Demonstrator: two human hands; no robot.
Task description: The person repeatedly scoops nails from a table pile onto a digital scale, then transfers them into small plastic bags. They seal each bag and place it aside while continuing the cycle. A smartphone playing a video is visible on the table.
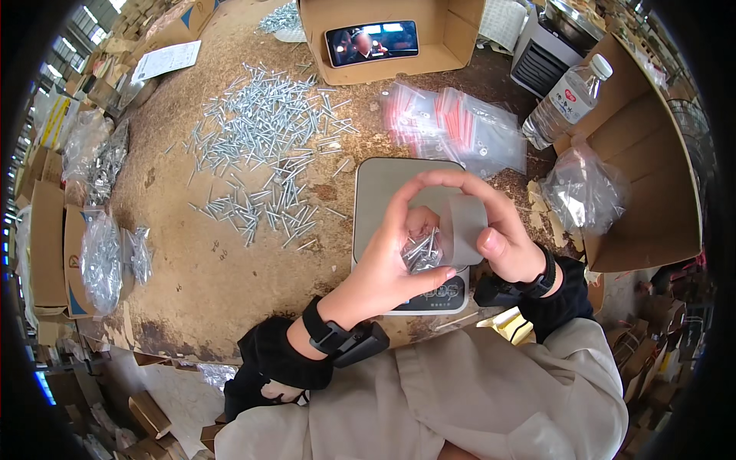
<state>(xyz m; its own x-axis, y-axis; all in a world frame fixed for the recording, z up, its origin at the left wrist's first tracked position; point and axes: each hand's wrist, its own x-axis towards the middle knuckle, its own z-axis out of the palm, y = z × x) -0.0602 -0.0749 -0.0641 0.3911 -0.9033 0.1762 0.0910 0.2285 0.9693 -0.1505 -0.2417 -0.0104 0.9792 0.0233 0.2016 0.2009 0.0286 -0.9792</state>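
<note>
Both hands meet over a digital scale point(378, 193) with a grey plate. My left hand point(383, 264) is cupped, fingers curled round a small heap of silvery screws point(422, 251). My right hand point(512, 230) grips a translucent grey cup point(463, 228), its thumb in front. The cup is tilted on its side against the screws. Whether some screws lie inside it, I cannot tell. Left of the scale, a large pile of loose screws point(257, 123) spreads over the worn tabletop point(172, 253).
Red-edged clear zip bags point(452, 123) lie behind the scale. A phone point(372, 43) leans in a cardboard box point(452, 46). At right are a water bottle point(566, 101), a plastic bag point(584, 190) and an open carton point(652, 176). Filled bags point(102, 261) sit at left.
</note>
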